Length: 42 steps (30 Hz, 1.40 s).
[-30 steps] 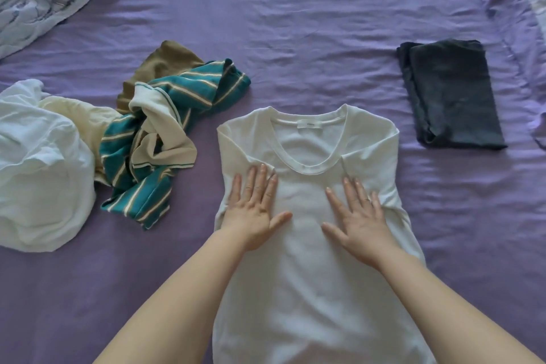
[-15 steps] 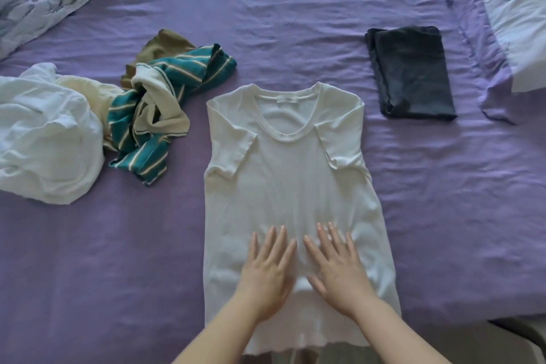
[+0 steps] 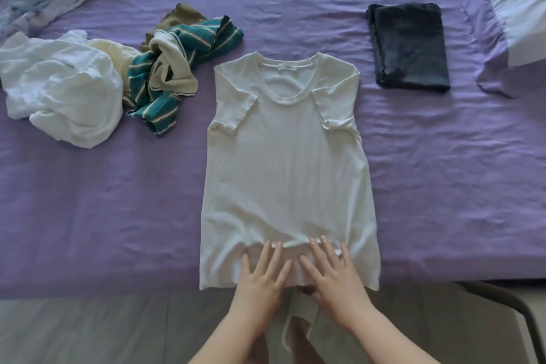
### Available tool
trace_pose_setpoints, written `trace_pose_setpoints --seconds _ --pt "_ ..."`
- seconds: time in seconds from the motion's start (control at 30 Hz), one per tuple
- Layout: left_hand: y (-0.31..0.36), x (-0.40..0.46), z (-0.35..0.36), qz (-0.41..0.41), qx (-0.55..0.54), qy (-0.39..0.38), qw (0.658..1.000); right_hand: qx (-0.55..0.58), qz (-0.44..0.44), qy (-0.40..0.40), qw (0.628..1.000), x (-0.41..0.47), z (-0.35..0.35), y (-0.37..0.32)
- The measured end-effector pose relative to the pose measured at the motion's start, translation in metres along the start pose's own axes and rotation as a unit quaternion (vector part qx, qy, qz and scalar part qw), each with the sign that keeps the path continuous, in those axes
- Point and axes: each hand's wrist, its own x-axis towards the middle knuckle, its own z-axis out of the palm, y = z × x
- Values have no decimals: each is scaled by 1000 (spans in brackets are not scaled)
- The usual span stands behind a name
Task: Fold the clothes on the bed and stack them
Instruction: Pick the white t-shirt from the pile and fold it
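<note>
White T-shirt [image 3: 288,162]: thin matt knit cloth. Purple bedsheet [image 3: 118,201]: creased matt cloth. Floor [image 3: 88,331]: smooth wood-look planks.

We see a T-shirt [image 3: 286,162] lying flat mid-bed [image 3: 88,201], both hands [image 3: 261,278] [image 3: 334,272] side by side on its near hem, a heap of clothes [image 3: 97,80] to its left, and a folded garment [image 3: 409,46] to its right.

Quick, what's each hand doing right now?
Left hand: open, fingers flat on the white t-shirt near its hem.
Right hand: open, flat on the same shirt.
</note>
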Motion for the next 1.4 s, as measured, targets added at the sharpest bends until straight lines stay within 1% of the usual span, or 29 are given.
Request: trace_pose_setpoints --seconds 0.07,0.13,0.2,0.23,0.3,0.37,0.4,0.5,0.57,0.6,0.63,0.73,0.83,0.93,1.1,1.23,1.3,1.4 --pt "3 11 6 -11 -3 -19 1000 0 21 1 1000 5 2 -5" --pt "4 20 10 -33 9 -12 999 -2 43 7 999 11 6 -11" --pt "6 24 1 -39 -2 34 999 -10 54 18 998 18 8 -16" --pt "5 26 -6 -25 6 38 999 -17 57 29 998 21 9 -17" --pt "2 28 -14 -4 57 71 996 -34 61 55 996 27 7 -16" --pt "-5 29 -15 18 75 119 990 -46 59 68 995 28 5 -14" --pt "-10 28 -16 34 69 126 989 -49 53 71 995 27 4 -13" --pt "-24 21 -19 69 32 108 991 -51 25 73 996 20 2 -8" --pt "-32 22 -14 78 5 65 995 -41 30 78 996 16 -2 -7" --pt "-33 20 -18 65 -24 42 997 -30 43 71 996 16 -5 -10" --pt "-33 18 -19 54 -53 44 996 -18 59 65 996 15 -7 -15" --pt "-30 15 -19 38 -114 97 988 3 106 42 993 17 -11 -33" --pt "-29 15 -20 32 -103 121 987 20 138 29 990 20 -19 -39" --pt "-30 13 -26 20 -70 93 993 13 111 60 992 19 -25 -28" --pt "-45 1 -27 6 -18 15 1000 -2 67 91 994 0 -24 1" --pt "-55 -10 -24 -39 3 -54 998 25 65 53 996 -14 -29 3" --pt "-55 -10 -32 -64 5 -63 996 10 72 31 997 -15 -38 3" --pt "-58 -2 -51 -90 -7 -70 993 29 86 9 996 -8 -44 12"
